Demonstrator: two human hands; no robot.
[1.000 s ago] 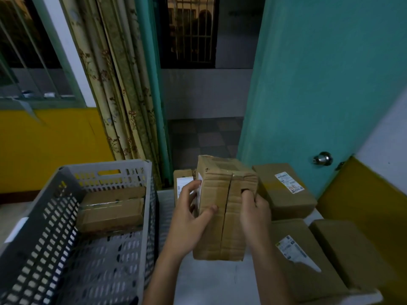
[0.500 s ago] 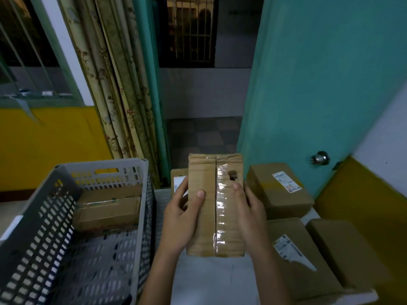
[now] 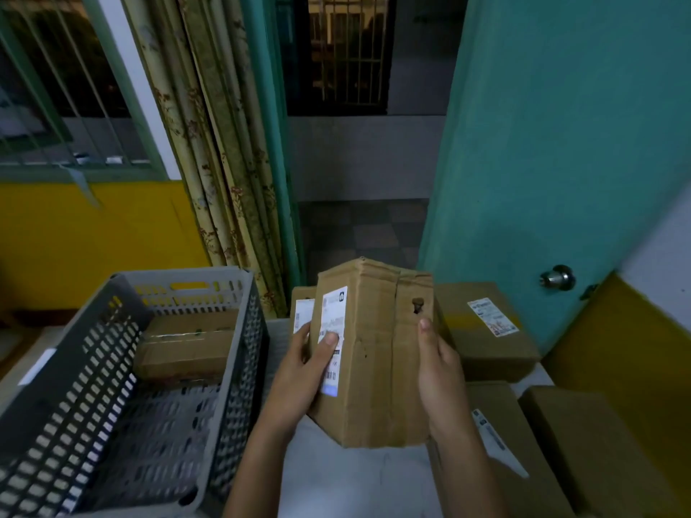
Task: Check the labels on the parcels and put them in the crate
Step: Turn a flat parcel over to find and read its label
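Now that you have turned the creased brown cardboard parcel (image 3: 377,353) so its white printed label (image 3: 331,340) faces you, your left hand (image 3: 299,372) and right hand (image 3: 441,372) grip its sides above the white bench; read it, then move it left to the grey perforated plastic crate (image 3: 123,386).

the held parcel (image 3: 374,353) is seen to be matt, creased brown cardboard, a smooth white paper label (image 3: 331,342) being stuck on it. the crate (image 3: 123,368) is made of grey perforated plastic. a shiny metal knob (image 3: 558,277) is fitted to the matt painted door (image 3: 561,143). the curtain (image 3: 209,143) is of patterned cloth.
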